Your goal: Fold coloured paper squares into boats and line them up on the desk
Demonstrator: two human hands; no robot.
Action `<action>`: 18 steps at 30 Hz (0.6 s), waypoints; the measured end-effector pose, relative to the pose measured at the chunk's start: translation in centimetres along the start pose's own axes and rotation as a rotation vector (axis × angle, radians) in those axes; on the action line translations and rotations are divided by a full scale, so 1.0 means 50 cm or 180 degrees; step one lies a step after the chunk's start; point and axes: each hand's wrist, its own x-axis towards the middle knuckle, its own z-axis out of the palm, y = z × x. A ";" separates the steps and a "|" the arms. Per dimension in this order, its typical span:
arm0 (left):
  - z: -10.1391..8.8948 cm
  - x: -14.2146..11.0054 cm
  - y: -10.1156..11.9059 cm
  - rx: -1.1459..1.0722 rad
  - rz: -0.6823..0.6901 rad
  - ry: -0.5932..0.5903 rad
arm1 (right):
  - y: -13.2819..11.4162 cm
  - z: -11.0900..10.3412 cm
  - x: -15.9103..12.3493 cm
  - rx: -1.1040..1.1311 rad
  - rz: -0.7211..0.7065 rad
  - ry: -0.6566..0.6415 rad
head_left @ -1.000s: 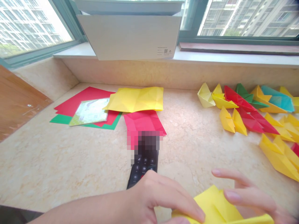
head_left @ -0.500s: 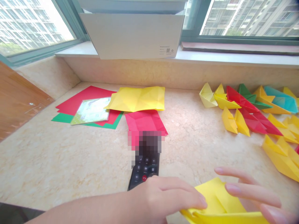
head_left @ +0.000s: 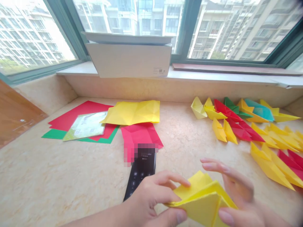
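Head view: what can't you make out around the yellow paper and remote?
All in the head view:
- folded yellow paper: bottom cut off by the frame edge, partly behind the right hand
- remote control: top pixelated, lower end behind the left hand
- box label: too small to read

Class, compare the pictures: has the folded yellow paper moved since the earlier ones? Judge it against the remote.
Yes. The folded yellow paper has moved up in view and leftward, now sitting closer to the remote.

Bright daylight from the windows [head_left: 236, 31]; soft, faint shadows; bowed frame edges; slightly blurred fingers [head_left: 213, 165]
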 end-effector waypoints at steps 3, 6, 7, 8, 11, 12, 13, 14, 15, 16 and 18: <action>-0.008 0.003 -0.002 0.0144 0.0060 -0.0132 | 0.030 0.006 0.001 0.0112 0.0209 0.0058; -0.020 0.009 -0.005 0.0384 -0.0110 -0.0059 | 0.042 0.018 0.010 0.0323 0.0488 -0.0353; -0.025 0.013 -0.007 0.0464 -0.0149 0.0015 | 0.041 0.021 0.016 0.0404 0.0379 -0.0449; -0.030 0.017 -0.010 0.0539 -0.0160 0.0137 | 0.038 0.024 0.024 0.0483 0.0288 -0.0520; -0.048 0.043 -0.022 0.0839 -0.0167 0.0409 | 0.025 0.028 0.052 0.0705 0.0549 -0.0280; -0.054 0.056 -0.027 0.0958 -0.0136 0.0448 | 0.022 0.028 0.061 0.0912 0.0789 -0.0242; -0.060 0.071 -0.031 0.1063 -0.0094 0.0483 | 0.020 0.027 0.069 0.1146 0.0987 -0.0215; -0.065 0.087 -0.036 0.1187 -0.0011 0.0465 | 0.020 0.025 0.076 0.1369 0.1166 -0.0189; -0.069 0.102 -0.039 0.1311 0.0103 0.0395 | 0.022 0.023 0.081 0.1519 0.1298 -0.0140; -0.073 0.116 -0.043 0.1418 0.0259 0.0303 | 0.024 0.021 0.086 0.1593 0.1388 -0.0056; -0.078 0.136 -0.051 0.1593 0.0524 0.0159 | 0.031 0.016 0.092 0.1546 0.1500 0.0103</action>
